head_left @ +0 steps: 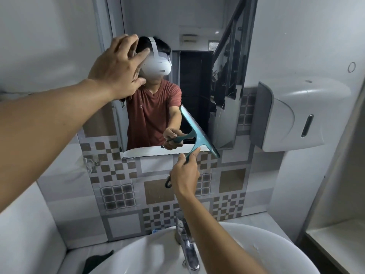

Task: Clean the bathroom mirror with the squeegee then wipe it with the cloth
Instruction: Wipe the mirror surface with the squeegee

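Note:
The bathroom mirror point(197, 80) hangs on the tiled wall above the basin. My right hand point(184, 176) grips the handle of a teal squeegee point(199, 133), whose blade lies tilted against the mirror's lower right part, its lower end past the bottom edge. My left hand point(118, 66) is pressed flat on the mirror's upper left area, fingers spread, holding nothing. A dark cloth point(96, 262) lies on the counter at the bottom left, beside the basin.
A white basin point(158, 252) with a chrome tap point(185, 242) sits directly below. A grey-white dispenser point(292, 115) juts from the wall right of the mirror. A white ledge point(335, 246) lies at the lower right. A broken clear hook point(89, 164) sticks out left of the tiles.

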A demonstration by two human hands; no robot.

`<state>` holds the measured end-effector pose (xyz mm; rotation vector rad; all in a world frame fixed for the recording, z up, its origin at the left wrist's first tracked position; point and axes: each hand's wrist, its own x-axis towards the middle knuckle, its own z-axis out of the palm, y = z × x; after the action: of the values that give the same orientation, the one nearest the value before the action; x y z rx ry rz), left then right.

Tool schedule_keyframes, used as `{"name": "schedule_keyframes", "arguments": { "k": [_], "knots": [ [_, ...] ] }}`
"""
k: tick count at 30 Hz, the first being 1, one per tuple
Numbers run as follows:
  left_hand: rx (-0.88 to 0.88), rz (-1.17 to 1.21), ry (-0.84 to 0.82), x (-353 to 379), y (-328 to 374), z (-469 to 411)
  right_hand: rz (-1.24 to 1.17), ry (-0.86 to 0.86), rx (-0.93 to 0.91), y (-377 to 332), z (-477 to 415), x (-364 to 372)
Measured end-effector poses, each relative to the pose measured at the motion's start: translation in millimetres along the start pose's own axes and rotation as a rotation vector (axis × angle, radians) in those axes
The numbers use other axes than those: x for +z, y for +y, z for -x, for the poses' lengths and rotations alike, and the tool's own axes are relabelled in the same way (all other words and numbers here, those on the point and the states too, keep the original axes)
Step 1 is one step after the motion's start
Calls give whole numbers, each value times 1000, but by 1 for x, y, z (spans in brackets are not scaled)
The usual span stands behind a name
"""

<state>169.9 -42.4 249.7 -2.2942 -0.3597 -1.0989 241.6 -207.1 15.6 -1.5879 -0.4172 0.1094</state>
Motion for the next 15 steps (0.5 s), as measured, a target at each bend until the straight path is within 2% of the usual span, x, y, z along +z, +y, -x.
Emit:
{"name": "schedule_keyframes", "arguments": {
  "k": [9, 15],
  "knots": [
    [-2, -24, -15, 2, -1, 1, -142, -97, 42, 8, 22, 31],
    [3, -34, -9, 3, -2, 1, -156, -127, 72, 6, 26, 41]
  ]
}}
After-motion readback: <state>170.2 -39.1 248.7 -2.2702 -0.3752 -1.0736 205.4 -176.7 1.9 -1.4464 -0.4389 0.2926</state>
